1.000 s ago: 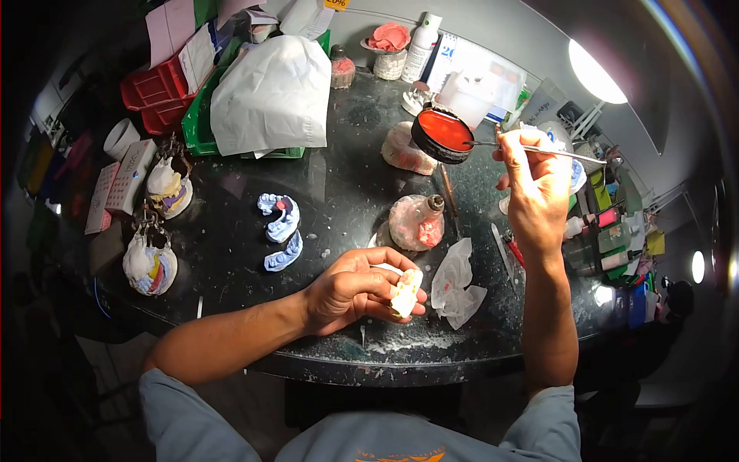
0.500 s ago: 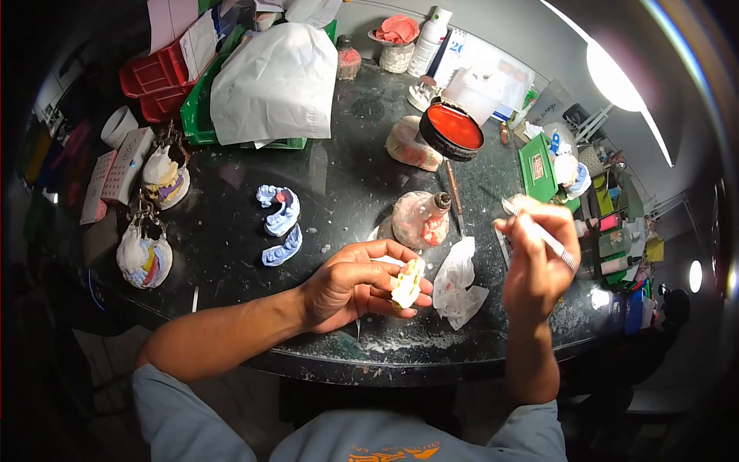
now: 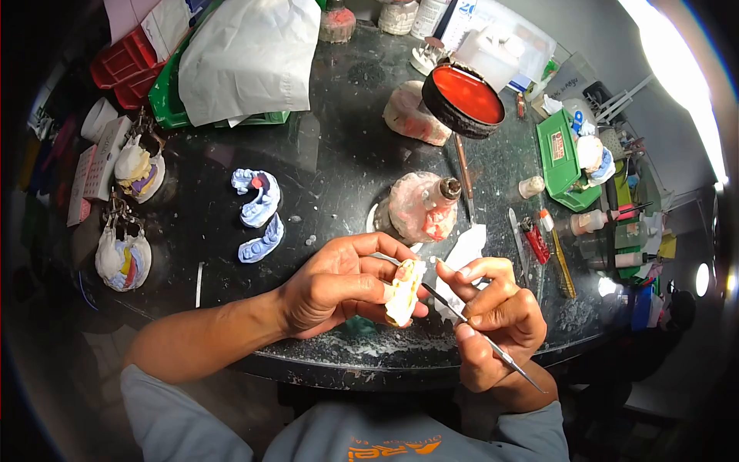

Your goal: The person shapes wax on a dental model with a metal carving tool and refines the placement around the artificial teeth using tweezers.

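My left hand (image 3: pixel 339 289) is closed around a small cream-and-yellow dental cast (image 3: pixel 403 296) with a bit of pink on it. In my right hand (image 3: pixel 496 327) is a slim metal dental carver (image 3: pixel 500 353), slanting down to the right, its dark upper tip close beside the cast. I cannot make out whether the raised right fingertips also pinch something tiny. Crumpled white tissue (image 3: pixel 466 254) lies behind the right hand. Just beyond both hands stands a plaster-crusted spirit burner (image 3: pixel 416 212).
Two pale blue casts (image 3: pixel 258 200) lie left of centre. Casts on articulators (image 3: pixel 127 250) stand far left. A tin of red wax (image 3: pixel 466 96) is tilted at the back. To the right lie a red-handled knife (image 3: pixel 536 242) and a green box (image 3: pixel 560 158).
My right hand has come down and left, bringing the carver from the right side to beside the cast. The left hand still holds the cast. The view has shifted slightly.
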